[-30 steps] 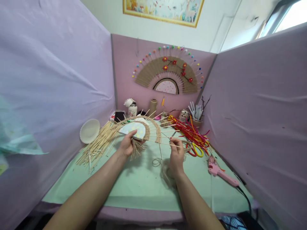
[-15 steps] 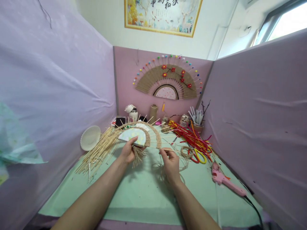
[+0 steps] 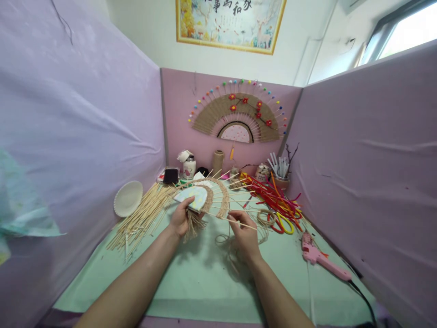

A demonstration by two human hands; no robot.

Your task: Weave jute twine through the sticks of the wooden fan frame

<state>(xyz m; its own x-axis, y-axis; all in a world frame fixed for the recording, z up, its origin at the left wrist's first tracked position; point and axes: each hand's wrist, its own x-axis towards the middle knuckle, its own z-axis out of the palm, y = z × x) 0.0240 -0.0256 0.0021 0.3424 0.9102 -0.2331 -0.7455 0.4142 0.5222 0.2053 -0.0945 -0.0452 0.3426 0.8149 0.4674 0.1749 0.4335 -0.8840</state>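
Observation:
My left hand [image 3: 180, 218] grips a half-made stick fan at its base, thumb on the pale floral half-round [image 3: 200, 196]. Thin wooden sticks radiate outward from it, with a woven twine band [image 3: 224, 200] running across them. Frayed twine ends [image 3: 194, 227] hang under the left hand. My right hand [image 3: 244, 230] is closed in a pinch beside the lowest stick, at the near end of the band. Loose twine [image 3: 223, 238] trails below those fingers and loops onto the table; the exact grip point is partly hidden.
Loose sticks [image 3: 143, 218] and a white bowl [image 3: 128, 199] lie left. Red and yellow pipe cleaners [image 3: 266, 191], scissors [image 3: 285, 223], a twine coil [image 3: 265, 217] and a pink glue gun [image 3: 322, 259] are right. A finished fan [image 3: 239, 116] hangs on the back panel.
The fan has tilted, its near end dropping and shifting slightly left. My right hand has turned a little, and the lowest stick now crosses in front of its fingers.

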